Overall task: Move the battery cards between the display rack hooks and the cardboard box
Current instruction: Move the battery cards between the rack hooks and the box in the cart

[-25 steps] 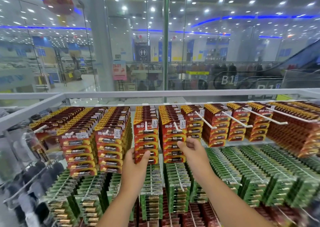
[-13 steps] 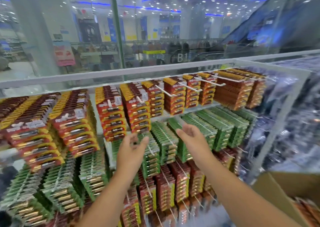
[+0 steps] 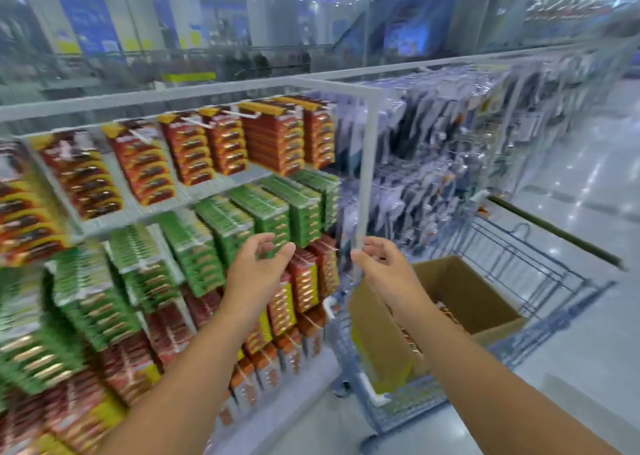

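At the right end of the display rack [image 3: 367, 163], in front of its white corner post, both of your hands hang in the air with nothing in them. Your left hand [image 3: 258, 264] has its fingers loosely curled before the green battery cards [image 3: 273, 212] on the middle row of hooks, and I see no card between them. Your right hand [image 3: 382, 264] is just as loosely open, level with the post and above the near edge of the cardboard box [image 3: 467, 298]. The whole view is blurred, so fine finger contact is hard to judge.

The box sits in a shopping cart [image 3: 540, 281] just right of the rack's end, its top open, with what look like orange-red cards lying inside near its left wall. More red and orange cards [image 3: 273, 142] fill the top row of hooks.

You seem to be between steps, empty-handed and faced toward the box, so the likely step is fetching stock. Next, lower your hands into the box, gather a small stack square by its edges, and keep the hang-holes lined up so it slides onto a hook.
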Available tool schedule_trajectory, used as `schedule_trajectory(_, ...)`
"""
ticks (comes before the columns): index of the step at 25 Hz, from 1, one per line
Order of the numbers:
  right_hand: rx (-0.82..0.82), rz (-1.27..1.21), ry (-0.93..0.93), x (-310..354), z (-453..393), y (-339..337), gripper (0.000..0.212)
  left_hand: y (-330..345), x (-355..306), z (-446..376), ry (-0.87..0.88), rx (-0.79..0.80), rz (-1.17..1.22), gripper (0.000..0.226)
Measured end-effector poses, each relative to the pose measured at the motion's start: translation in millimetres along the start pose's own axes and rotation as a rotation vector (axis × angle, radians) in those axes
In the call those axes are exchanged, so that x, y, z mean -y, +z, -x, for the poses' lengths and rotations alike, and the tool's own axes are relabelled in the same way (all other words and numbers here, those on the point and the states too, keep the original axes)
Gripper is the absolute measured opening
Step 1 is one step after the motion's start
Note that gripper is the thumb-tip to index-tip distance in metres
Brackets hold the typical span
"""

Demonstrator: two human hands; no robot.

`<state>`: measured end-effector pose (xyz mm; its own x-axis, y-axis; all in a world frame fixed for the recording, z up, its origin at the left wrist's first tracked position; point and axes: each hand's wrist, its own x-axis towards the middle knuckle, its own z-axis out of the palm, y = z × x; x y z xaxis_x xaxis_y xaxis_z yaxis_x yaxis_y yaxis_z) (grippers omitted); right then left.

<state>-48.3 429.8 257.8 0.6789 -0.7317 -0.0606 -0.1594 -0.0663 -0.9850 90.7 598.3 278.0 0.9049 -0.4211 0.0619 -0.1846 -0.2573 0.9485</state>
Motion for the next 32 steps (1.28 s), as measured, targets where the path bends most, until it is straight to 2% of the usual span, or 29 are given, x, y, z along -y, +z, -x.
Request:
schedule_trajectory(5,-0.044,0.010,0.062,-50,-18,-148,0.035,153,-11,25,-0.060,0.050,0.029,0.029)
schedule_trajectory(9,-0.041,0.081,0.108,-83,-50,-215,0.022,231,-7,28,-0.120,0.102,0.029,0.030)
schedule_trajectory(11,-0.034,0.082,0.141,-105,-81,-235,0.024,269,5,13,-0.148,0.119,0.011,0.028)
schedule_trajectory(14,-0.019,0.091,0.199,-139,-126,-246,0.036,316,27,-14,-0.194,0.114,-0.036,0.035)
schedule_trajectory(19,0.023,0.130,0.310,-194,-201,-261,0.035,393,71,-57,-0.286,0.122,-0.064,0.037)
schedule_trajectory(23,0.080,0.209,0.382,-244,-249,-271,0.037,442,110,-71,-0.409,0.065,-0.046,0.035)
schedule_trajectory(32,0.374,0.448,0.555,-392,-331,-234,0.058,533,233,-90,-0.662,-0.050,-0.221,0.048)
